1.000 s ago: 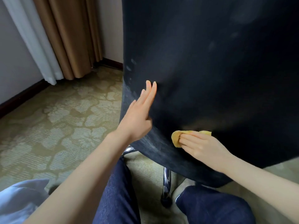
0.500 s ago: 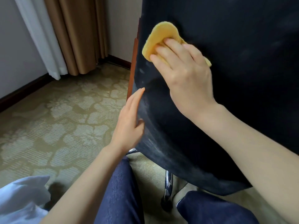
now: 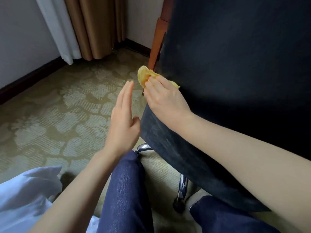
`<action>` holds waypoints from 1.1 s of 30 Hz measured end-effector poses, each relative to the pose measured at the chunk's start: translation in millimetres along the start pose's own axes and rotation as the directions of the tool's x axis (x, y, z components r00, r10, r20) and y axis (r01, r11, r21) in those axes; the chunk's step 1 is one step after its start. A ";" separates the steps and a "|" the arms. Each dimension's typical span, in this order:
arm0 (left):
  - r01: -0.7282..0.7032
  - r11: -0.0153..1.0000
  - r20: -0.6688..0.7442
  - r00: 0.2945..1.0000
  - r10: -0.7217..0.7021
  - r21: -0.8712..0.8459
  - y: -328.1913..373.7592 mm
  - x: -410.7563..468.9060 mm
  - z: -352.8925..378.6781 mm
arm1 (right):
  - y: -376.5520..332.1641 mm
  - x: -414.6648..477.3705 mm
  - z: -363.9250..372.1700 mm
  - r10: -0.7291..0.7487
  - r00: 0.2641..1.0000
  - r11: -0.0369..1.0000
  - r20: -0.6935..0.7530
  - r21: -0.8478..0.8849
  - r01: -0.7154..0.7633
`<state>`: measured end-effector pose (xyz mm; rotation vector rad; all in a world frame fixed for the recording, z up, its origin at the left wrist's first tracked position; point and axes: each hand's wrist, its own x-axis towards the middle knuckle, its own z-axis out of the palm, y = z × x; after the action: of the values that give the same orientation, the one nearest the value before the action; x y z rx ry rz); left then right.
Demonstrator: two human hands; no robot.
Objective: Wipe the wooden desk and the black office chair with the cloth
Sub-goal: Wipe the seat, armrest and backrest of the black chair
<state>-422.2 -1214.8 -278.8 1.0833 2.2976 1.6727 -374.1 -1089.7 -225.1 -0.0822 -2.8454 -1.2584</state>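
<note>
My right hand presses the soft, crumpled yellow cloth onto the left edge of the smooth black chair, fingers curled round it. My left hand is flat and holds nothing.

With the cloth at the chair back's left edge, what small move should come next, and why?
Probably drag the cloth down along that edge of the chair. The right hand presses it at the side edge, and pale dusty streaks show on the curved lower edge just below. The left hand, open and apparently off the chair, could steady it first.
</note>
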 end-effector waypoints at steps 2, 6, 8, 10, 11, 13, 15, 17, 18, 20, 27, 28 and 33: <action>-0.023 1.000 0.042 0.999 0.022 0.008 4.0 3.1 0.8 | -7.8 -8.2 16.5 -0.046 0.999 0.999 -0.009 0.003 0.046; -0.094 0.994 0.165 0.983 0.084 0.056 17.2 7.5 0.3 | -24.6 -23.3 41.5 -0.132 0.991 0.991 0.029 -0.009 0.132; -0.116 0.991 0.223 0.970 0.099 0.065 26.8 8.8 -0.7 | -29.8 -37.9 48.8 -0.184 0.982 0.983 0.046 -0.018 0.185; -0.123 0.990 0.256 0.961 0.102 0.064 37.3 11.2 -1.6 | -30.1 -60.8 52.3 -0.285 0.953 0.957 0.102 -0.022 0.288; -0.123 0.991 0.266 0.958 0.104 0.057 42.5 12.8 -2.1 | -28.9 -73.8 53.7 -0.332 0.935 0.941 0.122 -0.034 0.338; -0.136 0.989 0.289 0.950 0.115 0.052 51.7 15.7 -2.6 | -26.2 -98.7 57.7 -0.384 0.910 0.913 0.157 -0.081 0.400; -0.161 0.984 0.315 0.940 0.129 0.075 58.8 17.9 -1.0 | -22.5 -120.5 62.0 -0.415 0.885 0.894 0.209 -0.088 0.440; -0.180 0.978 0.342 0.930 0.135 0.104 64.1 17.2 2.5 | -13.5 -138.7 58.5 -0.425 0.880 0.894 0.211 -0.054 0.445; -0.188 0.975 0.361 0.923 0.134 0.118 65.8 16.3 5.0 | -6.4 -147.3 55.6 -0.418 0.894 0.903 0.165 -0.034 0.428; -0.192 0.971 0.405 0.907 0.120 0.142 68.0 12.5 11.3 | 9.1 -166.4 50.5 -0.371 0.929 0.928 -0.001 0.026 0.371; -0.135 0.987 0.438 0.895 0.083 0.089 72.0 -3.4 30.6 | 62.3 -203.7 13.2 -0.152 0.960 0.981 -0.236 0.085 0.176; -0.136 0.988 0.428 0.899 0.091 0.076 71.9 -4.2 31.0 | 69.5 -201.6 5.2 -0.122 0.959 0.984 -0.257 0.095 0.151; -0.123 0.990 0.319 0.937 0.140 -0.075 65.5 -10.4 28.2 | 86.4 -160.3 -30.3 0.026 0.907 0.995 -0.421 0.098 0.017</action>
<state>-369.7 -1189.2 -236.4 1.4084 2.0031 1.4567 -208.7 -1059.9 -148.6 0.1664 -2.5204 -0.9838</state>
